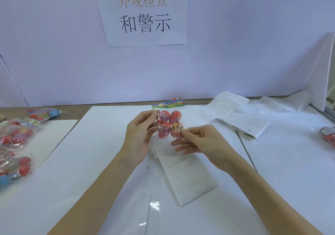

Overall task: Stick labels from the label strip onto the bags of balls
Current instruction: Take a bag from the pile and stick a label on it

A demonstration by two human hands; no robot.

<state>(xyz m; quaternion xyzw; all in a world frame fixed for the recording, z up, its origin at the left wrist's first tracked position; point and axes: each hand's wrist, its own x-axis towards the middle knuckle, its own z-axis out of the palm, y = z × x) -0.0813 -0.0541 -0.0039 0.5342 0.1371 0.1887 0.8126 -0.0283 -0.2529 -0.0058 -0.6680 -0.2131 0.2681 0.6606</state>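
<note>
The bag of balls (pixel 167 121) is being held up above the tabletop (pixel 90 162), and everything here is best placed against it. The left hand (pixel 139 136) is gripping the bag's left side, thumb and fingers curled round the clear film beside the two left-hand red balls. The right hand (pixel 197 142) is coming in from the bag's lower right, its thumb and forefinger pinching together at the lower right ball, where a small pale label (pixel 176 126) is sitting on the film; whether the label is already fully stuck or is only being pressed on cannot be told.

The bag's long axis is running away from the person, with its printed header card (pixel 168 104) at the far end and the four balls in two pairs nearer the hands. So the right hand is the nearer one to the label spot, and the left is only steadying.

The label strip (pixel 186 178) is lying flat directly below the bag and towards the person, stretching out to the lower right. To my judgement, the coming move is turning on this: the right hand is needing only a short drop straight down from the bag to reach the strip.

Far left of the bag, a pile of bags (pixel 16 144) is lying; far right, one more bag (pixel 328 135).
</note>
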